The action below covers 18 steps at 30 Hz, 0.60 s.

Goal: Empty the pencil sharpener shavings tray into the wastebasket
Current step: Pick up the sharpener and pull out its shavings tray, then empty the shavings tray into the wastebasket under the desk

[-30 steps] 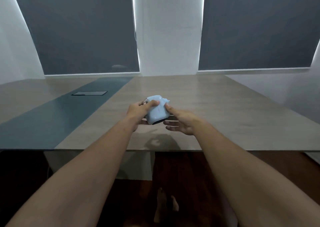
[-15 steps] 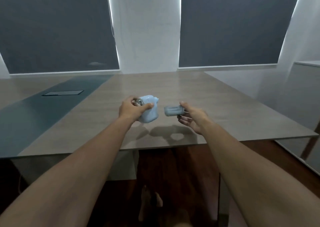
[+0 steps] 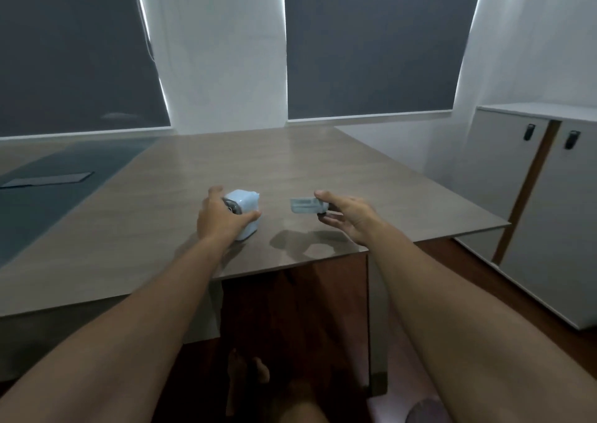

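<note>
A pale blue pencil sharpener [image 3: 246,212] rests on the wooden table [image 3: 371,190] near its front edge, and my left hand [image 3: 218,217] wraps around its left side. My right hand [image 3: 347,217] holds the small translucent grey shavings tray [image 3: 306,205] by one end, level and just above the table, a short way right of the sharpener. The two are apart. At the bottom right edge a round dark shape [image 3: 425,411] sits on the floor; I cannot tell whether it is the wastebasket.
A dark blue strip with a flat black hatch [image 3: 48,179] runs along the table's left part. A white cabinet [image 3: 549,203] with two black handles stands to the right. My bare feet [image 3: 247,371] show below the table edge. Grey blinds cover the windows behind.
My right hand pulled the shavings tray out of the sharpener and carried it to the right. My left hand lowered the sharpener onto the table. My view swung to the right.
</note>
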Tool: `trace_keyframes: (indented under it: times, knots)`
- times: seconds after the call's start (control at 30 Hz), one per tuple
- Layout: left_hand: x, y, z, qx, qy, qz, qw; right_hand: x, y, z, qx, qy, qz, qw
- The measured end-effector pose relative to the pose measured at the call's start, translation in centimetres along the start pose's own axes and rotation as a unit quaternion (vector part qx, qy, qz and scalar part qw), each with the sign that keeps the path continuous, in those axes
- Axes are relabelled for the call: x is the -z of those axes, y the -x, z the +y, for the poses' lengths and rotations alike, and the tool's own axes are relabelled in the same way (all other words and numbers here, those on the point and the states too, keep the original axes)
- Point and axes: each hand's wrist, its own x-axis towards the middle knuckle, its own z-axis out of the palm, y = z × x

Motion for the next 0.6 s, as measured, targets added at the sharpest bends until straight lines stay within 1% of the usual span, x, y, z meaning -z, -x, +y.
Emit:
trace_keyframes:
  times: [0.07, 0.17, 0.23, 0.27, 0.3, 0.37, 0.47, 0.6]
  knots:
    - [0.4, 0.4, 1.4, -0.047, -0.039, 0.031, 0.998, 1.2, 1.0, -1.2, 0.015, 0.009, 0.006, 1.000]
    - [0.3, 1.2, 5.0, -0.157, -0.090, 0.096, 0.979, 3.4, 2.9, -2.9, 0.036, 0.021, 0.020, 0.999]
    - [-0.7, 2.4, 7.7, -0.232, -0.096, 0.105, 0.962, 5.5, 4.1, -3.5, 0.038, 0.024, 0.012, 0.999]
    - [-1.8, 3.4, 9.1, -0.266, -0.086, 0.096, 0.955, 7.0, 5.0, -3.7, 0.038, 0.032, 0.011, 0.999]
    - [-2.8, 4.6, 10.3, -0.287, -0.070, 0.078, 0.952, 8.4, 5.8, -3.7, 0.034, 0.042, 0.010, 0.998]
    - [-5.0, 7.1, 12.0, -0.300, -0.027, 0.020, 0.953, 11.3, 7.5, -3.5, 0.021, 0.075, 0.023, 0.997]
    - [-8.8, 11.4, 13.4, -0.279, 0.008, -0.092, 0.956, 16.1, 10.4, -3.1, 0.000, 0.100, 0.051, 0.994]
    - [-14.1, 16.1, 13.6, -0.251, 0.029, -0.194, 0.948, 22.3, 14.3, -2.7, -0.039, 0.111, 0.079, 0.990]
